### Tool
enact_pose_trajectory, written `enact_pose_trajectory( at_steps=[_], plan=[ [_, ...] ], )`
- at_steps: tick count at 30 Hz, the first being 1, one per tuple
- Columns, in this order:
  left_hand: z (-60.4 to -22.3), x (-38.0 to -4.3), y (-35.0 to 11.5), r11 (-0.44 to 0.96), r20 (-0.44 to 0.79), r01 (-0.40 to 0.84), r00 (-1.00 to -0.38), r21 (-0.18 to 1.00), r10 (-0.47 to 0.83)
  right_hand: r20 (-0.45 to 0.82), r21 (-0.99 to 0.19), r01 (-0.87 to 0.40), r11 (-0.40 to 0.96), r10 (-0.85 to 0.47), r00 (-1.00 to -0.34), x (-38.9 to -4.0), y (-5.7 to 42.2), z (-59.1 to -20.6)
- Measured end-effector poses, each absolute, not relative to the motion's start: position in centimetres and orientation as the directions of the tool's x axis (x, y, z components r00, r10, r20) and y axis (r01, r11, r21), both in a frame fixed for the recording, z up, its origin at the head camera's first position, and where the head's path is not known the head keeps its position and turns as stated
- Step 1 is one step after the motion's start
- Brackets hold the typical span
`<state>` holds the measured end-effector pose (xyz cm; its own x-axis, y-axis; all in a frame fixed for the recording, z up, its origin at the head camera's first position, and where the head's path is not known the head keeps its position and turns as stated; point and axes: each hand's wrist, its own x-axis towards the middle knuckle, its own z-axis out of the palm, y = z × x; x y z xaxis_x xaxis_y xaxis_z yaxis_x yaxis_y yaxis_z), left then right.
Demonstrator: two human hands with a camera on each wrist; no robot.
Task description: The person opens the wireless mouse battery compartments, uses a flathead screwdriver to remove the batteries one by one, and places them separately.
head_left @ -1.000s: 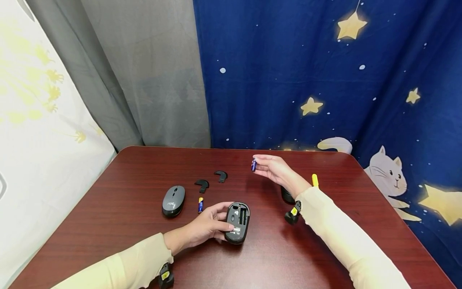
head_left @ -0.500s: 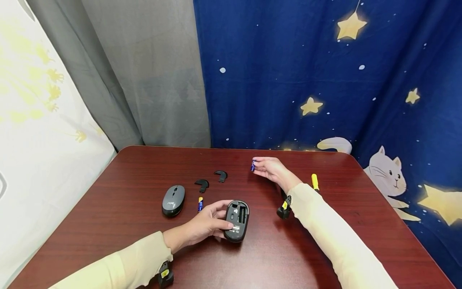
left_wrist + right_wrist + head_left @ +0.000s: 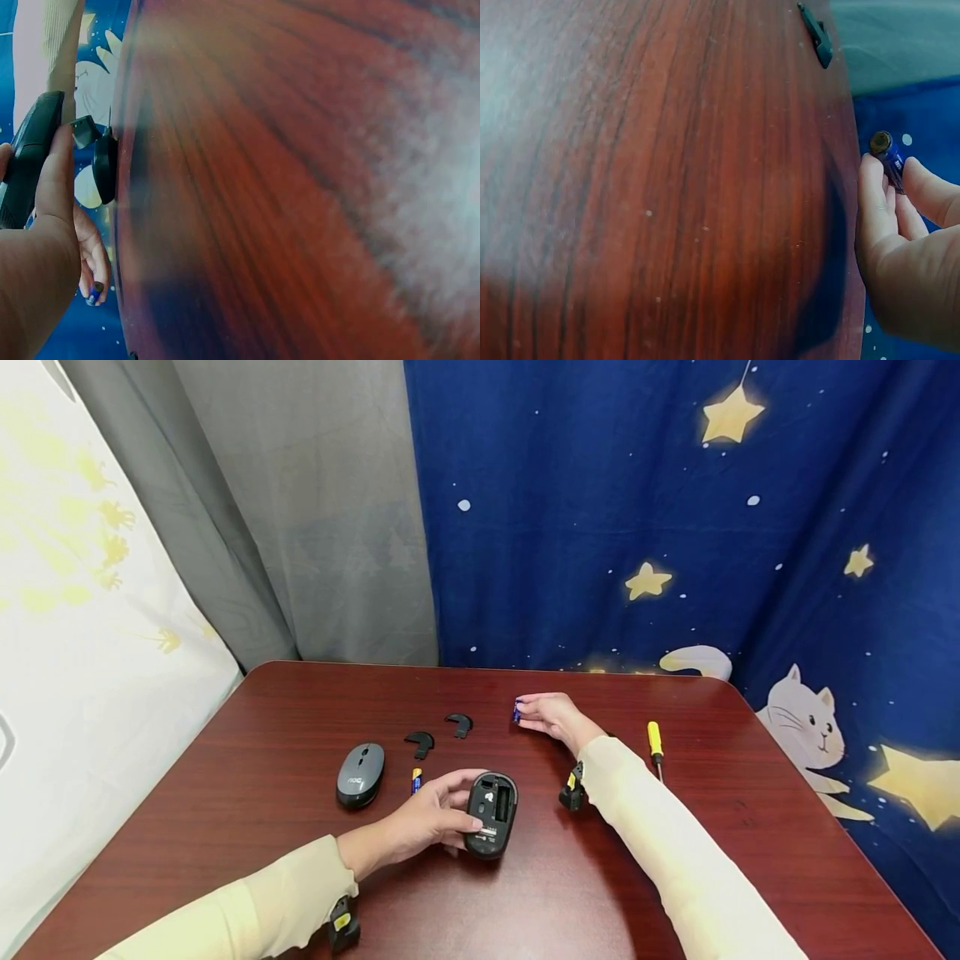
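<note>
My left hand (image 3: 423,822) grips a dark computer mouse (image 3: 491,818) with its underside up, and the battery bay (image 3: 502,803) stands uncovered. Farther back and to the right, my right hand (image 3: 555,717) pinches a blue battery (image 3: 517,711) between thumb and fingers, above the table. The right wrist view shows one end of that battery (image 3: 885,154) past the fingertips. Behind the left hand lies a second battery (image 3: 416,779), blue and yellow, partly covered by the hand. Two black battery covers (image 3: 421,744) lie beyond it.
A grey mouse (image 3: 361,776) sits right side up on the left of the brown table (image 3: 285,727). Beyond the right forearm lies a yellow-handled screwdriver (image 3: 655,742). A dark rounded object (image 3: 106,169) stands by the right wrist, mostly hidden by that arm in the head view.
My right hand has moved left and slightly nearer with the battery, exposing more of the screwdriver. The left hand and its mouse have shifted only a little away from me.
</note>
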<state>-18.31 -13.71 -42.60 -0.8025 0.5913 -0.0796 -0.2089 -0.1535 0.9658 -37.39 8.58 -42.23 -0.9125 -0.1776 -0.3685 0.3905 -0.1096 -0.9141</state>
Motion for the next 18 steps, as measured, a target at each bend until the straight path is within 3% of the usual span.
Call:
enact_pose_trajectory(
  at_steps=[18],
  plan=[
    [-42.4,-19.5,-14.0,-0.091,-0.02,-0.089,-0.817,0.992,0.576,-0.39,-0.919,0.394,-0.03,-0.082,-0.917,-37.5,7.0,-42.8]
  ],
)
